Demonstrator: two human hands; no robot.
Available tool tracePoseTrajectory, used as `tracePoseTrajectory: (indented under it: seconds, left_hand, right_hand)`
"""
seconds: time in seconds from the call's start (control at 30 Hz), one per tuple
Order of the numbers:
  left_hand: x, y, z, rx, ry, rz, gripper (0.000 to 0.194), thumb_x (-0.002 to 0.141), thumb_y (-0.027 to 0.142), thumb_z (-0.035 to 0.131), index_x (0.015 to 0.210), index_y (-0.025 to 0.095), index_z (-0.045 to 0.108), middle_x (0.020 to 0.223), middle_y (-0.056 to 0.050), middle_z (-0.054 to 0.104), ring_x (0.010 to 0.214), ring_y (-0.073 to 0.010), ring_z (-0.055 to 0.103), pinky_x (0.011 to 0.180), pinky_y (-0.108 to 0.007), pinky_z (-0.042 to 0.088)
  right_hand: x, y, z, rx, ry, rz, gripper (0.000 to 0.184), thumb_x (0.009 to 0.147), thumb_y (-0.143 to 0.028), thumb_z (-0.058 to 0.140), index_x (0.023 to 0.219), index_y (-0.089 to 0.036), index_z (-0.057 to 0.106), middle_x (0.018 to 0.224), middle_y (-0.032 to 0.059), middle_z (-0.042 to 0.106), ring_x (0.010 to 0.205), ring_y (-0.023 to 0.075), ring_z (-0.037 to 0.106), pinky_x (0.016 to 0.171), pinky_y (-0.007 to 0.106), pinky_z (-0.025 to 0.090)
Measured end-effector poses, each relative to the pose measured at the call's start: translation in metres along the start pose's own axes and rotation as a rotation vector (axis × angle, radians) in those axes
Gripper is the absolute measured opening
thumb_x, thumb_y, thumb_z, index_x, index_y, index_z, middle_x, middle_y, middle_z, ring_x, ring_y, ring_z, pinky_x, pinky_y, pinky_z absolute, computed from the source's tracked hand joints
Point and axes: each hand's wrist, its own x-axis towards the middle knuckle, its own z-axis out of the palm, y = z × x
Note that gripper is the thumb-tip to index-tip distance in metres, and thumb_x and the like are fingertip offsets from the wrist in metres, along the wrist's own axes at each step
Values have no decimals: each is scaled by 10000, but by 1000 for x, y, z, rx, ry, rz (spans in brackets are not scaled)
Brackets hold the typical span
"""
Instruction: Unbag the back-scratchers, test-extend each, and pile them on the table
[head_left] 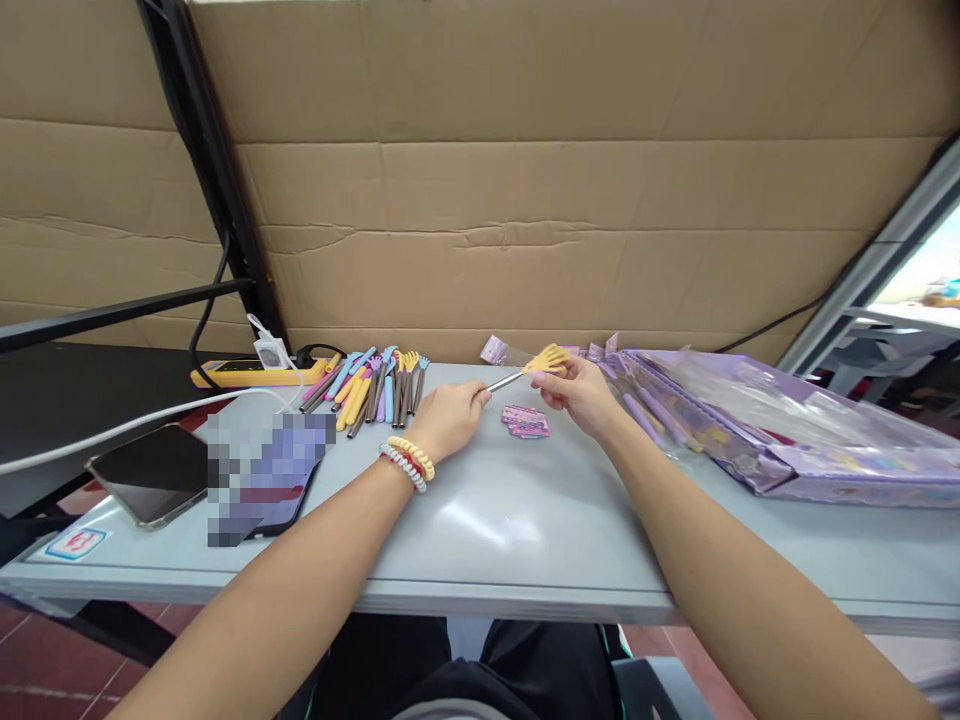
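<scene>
My left hand [448, 417], with bead bracelets on its wrist, is closed around the handle end of a small back scratcher [525, 372] with a metal rod and a yellow hand-shaped head. My right hand [579, 392] pinches that yellow head. The scratcher is held just above the grey table [487, 520]. Under it lies a small stack of pink and purple cards [527, 422].
A pile of several coloured scratchers [373, 387] lies at the back left beside a yellow power strip [259, 373]. A phone [152, 473] and a blurred device lie at the left. Purple boxes in clear wrap [757, 425] fill the right side. Cardboard walls stand behind.
</scene>
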Motion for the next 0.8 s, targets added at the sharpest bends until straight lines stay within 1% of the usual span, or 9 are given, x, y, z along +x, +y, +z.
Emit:
tracePoseTrajectory:
  seconds: [0.07,0.13,0.2,0.27,0.4,0.53,0.6,0.67,0.8]
  left_hand:
    - [1,0,1,-11,27,-23,348,941,335,307,1055,223,617,915,-66,687,872,-214,627,762,-299,439]
    - [3,-2,3,-19,57,-34,308,930,291,332,1038,201,606,966,-79,672,902,-215,618,793,-303,437]
    - [5,-5,7,-27,83,-38,273,907,226,356,1035,178,593,1020,-91,652,944,-220,605,831,-308,431]
    - [6,-8,10,-36,95,-30,269,885,176,368,1050,164,580,1059,-101,634,986,-224,590,865,-312,422]
    - [5,-8,10,-44,69,-33,268,889,183,370,1077,175,562,1073,-104,625,996,-223,588,856,-312,426]
    - [3,-3,5,-12,27,-109,298,933,269,319,1139,214,527,926,-82,669,867,-238,626,734,-320,441]
    - [3,-2,4,2,33,-128,311,944,297,297,1151,224,517,899,-75,674,854,-241,630,714,-318,436]
    - [4,-3,5,0,49,-124,304,943,292,303,1146,220,517,949,-80,671,887,-237,627,732,-314,435]
    - [8,-8,10,-24,83,-102,264,894,171,356,1080,163,544,1071,-119,637,981,-232,604,816,-307,428]
  right_hand:
    - [1,3,-1,-137,-5,-9,441,559,-451,741,843,-167,557,621,-13,572,481,94,457,444,237,321]
    - [2,7,-2,-448,-18,3,413,571,-463,720,823,-168,577,662,11,601,570,129,516,516,255,367]
    - [1,10,-1,-752,-62,41,420,577,-508,707,802,-169,602,754,45,641,673,164,562,588,270,395]
    - [0,11,1,-906,-130,80,487,585,-578,686,842,-169,628,883,73,663,770,194,586,642,279,414]
    - [-1,11,3,-974,-211,82,609,601,-650,654,966,-163,650,1073,108,639,927,240,588,741,298,437]
    - [0,11,4,-1050,-237,78,669,613,-689,622,1015,-157,664,1075,136,635,1013,282,564,786,321,435]
    - [0,12,4,-1097,-239,84,672,628,-699,602,1016,-155,673,1045,141,646,1022,296,560,793,332,432]
    - [0,12,4,-1135,-253,109,646,639,-686,600,997,-155,685,1001,139,663,1004,301,568,781,331,433]
    - [1,14,3,-1129,-305,152,563,653,-595,640,1003,-157,687,1003,127,674,972,286,584,750,314,437]
